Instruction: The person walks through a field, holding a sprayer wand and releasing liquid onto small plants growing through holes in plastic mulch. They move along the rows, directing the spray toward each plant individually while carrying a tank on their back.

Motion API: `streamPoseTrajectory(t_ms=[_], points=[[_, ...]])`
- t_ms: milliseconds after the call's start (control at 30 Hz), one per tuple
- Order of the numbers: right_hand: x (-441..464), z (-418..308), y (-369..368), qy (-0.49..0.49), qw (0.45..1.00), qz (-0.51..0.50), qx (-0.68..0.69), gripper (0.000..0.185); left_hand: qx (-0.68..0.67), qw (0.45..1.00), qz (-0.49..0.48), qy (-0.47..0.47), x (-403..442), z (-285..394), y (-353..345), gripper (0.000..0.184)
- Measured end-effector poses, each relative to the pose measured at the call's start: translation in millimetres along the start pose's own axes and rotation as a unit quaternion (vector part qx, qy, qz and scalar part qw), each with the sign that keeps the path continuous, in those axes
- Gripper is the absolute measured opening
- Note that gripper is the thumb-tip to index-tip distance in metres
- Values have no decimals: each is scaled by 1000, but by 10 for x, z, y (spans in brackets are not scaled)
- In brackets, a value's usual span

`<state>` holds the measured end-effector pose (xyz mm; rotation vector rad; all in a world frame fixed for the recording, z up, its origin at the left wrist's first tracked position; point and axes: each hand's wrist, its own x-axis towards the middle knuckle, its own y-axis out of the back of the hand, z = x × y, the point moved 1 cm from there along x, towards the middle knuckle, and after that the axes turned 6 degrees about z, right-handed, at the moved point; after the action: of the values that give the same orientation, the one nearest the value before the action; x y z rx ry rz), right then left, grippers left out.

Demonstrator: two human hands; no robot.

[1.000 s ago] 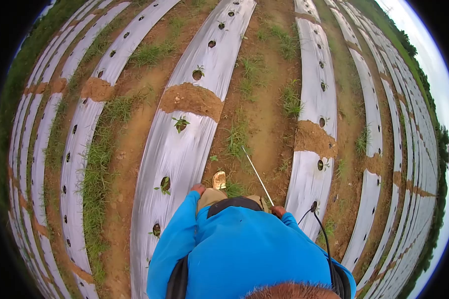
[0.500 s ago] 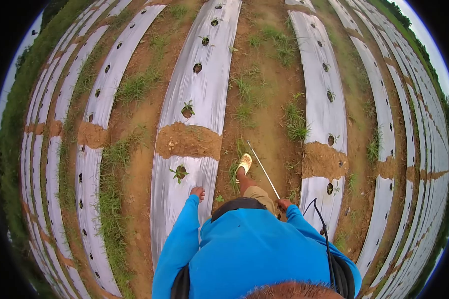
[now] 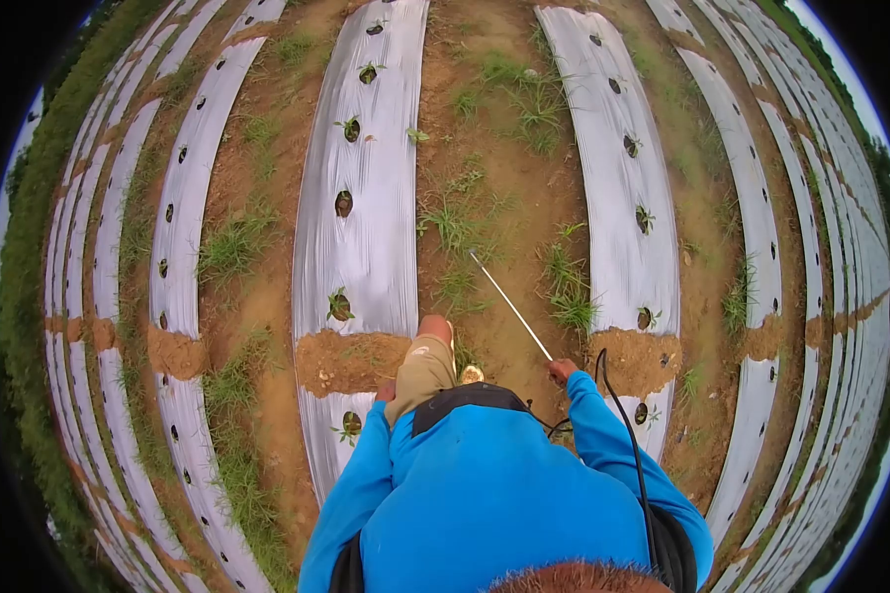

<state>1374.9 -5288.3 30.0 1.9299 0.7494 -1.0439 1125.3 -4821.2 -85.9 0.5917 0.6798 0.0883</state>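
My right hand (image 3: 563,372) is closed around the near end of a thin, pale spray wand (image 3: 511,304). The wand slants forward and left, its tip above the weedy soil path between two plastic-covered beds. A black hose (image 3: 618,407) loops beside my right forearm. Low at my left side, next to my thigh, hangs my left hand (image 3: 386,391); its fingers are too small and partly hidden to make out. Just ahead of it lies a soil strip (image 3: 351,364) across the left bed, and a young plant (image 3: 350,425) grows in a hole close by.
Silvery plastic-covered beds (image 3: 361,237) with planting holes run forward on both sides. Young plants (image 3: 339,304) stand in several holes. Grass tufts (image 3: 568,277) grow along the soil path (image 3: 509,212). Another soil strip (image 3: 635,358) crosses the right bed.
I have stepped forward, and my left leg is now in front. The beds have slid toward me. My right hand and the wand are farther forward; my left hand has come back beside my thigh.
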Motion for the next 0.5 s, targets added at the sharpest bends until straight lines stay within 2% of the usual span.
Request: streamPoseTrajectory(t_ms=[33,67,133,200,233,267,333,367,400,433,467,500], points=[[150,-66,141,82,995,10,-52,19,-3,1000,2,-17,290,93,45,39],[335,-28,197,83,995,14,-56,19,-10,999,6,-32,589,185,78,39],[751,-49,303,174,978,98,60,38,-16,998,16,-50,1241,520,203,39],[807,-471,556,14,997,40,66,36,153,983,-68,-70,1678,964,339,34],[852,-615,620,-46,989,56,130,35,235,963,-107,-79,1948,1150,469,32],[892,-788,702,-104,973,72,194,35,235,963,-101,-83,2293,1224,582,32],[919,-1135,1026,-107,986,41,118,35,150,981,-124,30,2815,1317,582,29],[979,-1214,1221,-79,991,44,97,37,139,983,-118,23,3061,1640,654,29],[1077,-1274,1367,-49,995,45,77,40,-23,980,-103,168,3249,2034,854,27],[1233,-1322,1554,-67,996,10,51,40,-184,930,-85,306,3433,2361,1080,25],[1103,-1594,1767,-110,980,52,158,39,-164,943,-104,271,3648,2737,1351,28],[1258,-1667,1903,-175,969,44,171,37,-200,947,-84,239,3864,3052,1540,29]])
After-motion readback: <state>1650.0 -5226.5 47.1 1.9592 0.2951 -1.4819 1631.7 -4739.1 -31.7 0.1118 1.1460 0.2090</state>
